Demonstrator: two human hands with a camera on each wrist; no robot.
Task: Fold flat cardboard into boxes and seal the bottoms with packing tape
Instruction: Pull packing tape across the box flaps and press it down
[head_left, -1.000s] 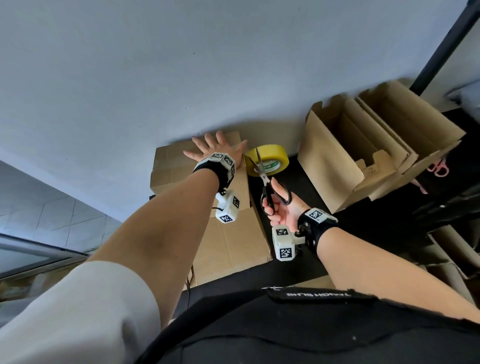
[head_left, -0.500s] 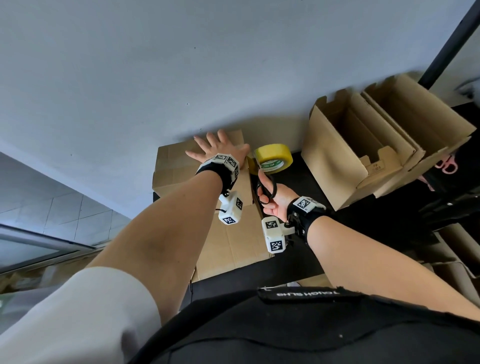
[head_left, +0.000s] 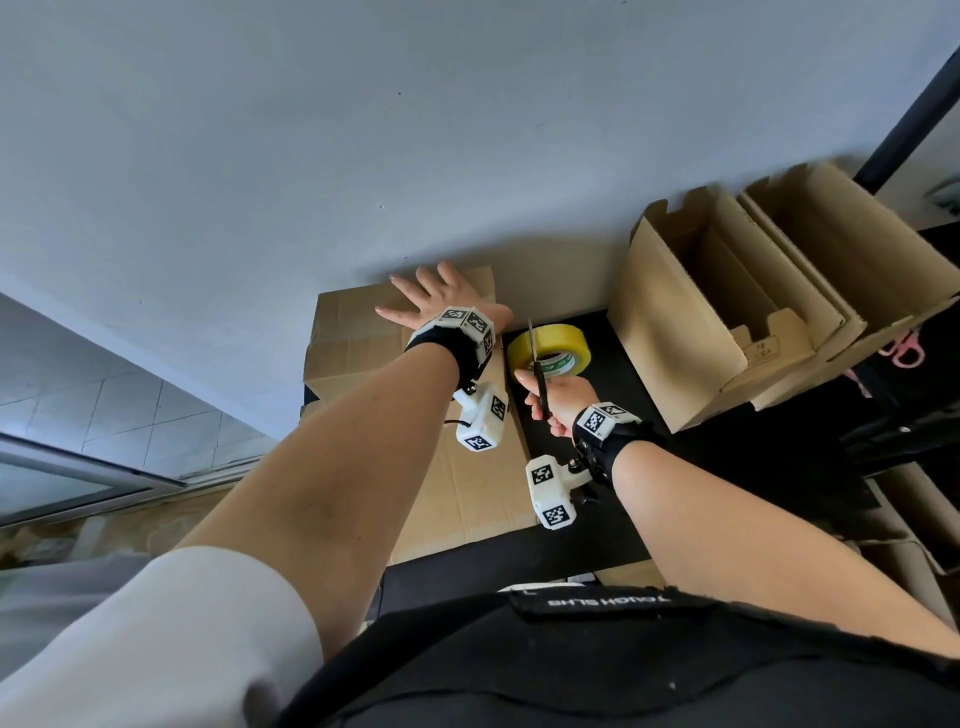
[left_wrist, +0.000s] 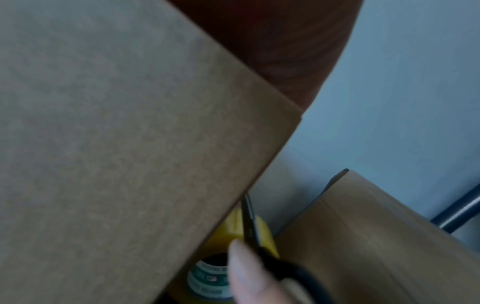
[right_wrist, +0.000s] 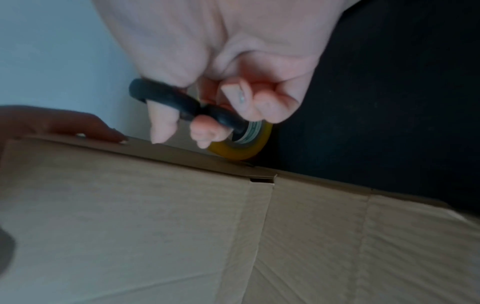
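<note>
A folded cardboard box (head_left: 358, 343) stands against the wall on the black table, with flat cardboard (head_left: 467, 483) under and in front of it. My left hand (head_left: 439, 296) lies flat on the box top, fingers spread; the box surface (left_wrist: 116, 144) fills the left wrist view. My right hand (head_left: 556, 400) grips black-handled scissors (head_left: 537, 374), blades pointing up toward the wall beside the box's right edge. The handles (right_wrist: 182, 105) sit round my thumb and fingers. A yellow tape roll (head_left: 550, 351) lies just right of the box, seen also behind the blades (left_wrist: 250, 222).
Two open brown boxes (head_left: 727, 312) stand at the right against the wall. Pink scissors (head_left: 904, 351) lie behind them at the right edge. A dark pole (head_left: 909, 114) rises at the far right. The black table (head_left: 649, 519) runs under my right arm.
My right hand has turned over and moved up beside the box, so the scissor blades now point upward close to the box edge. My left hand stays flat on the box top.
</note>
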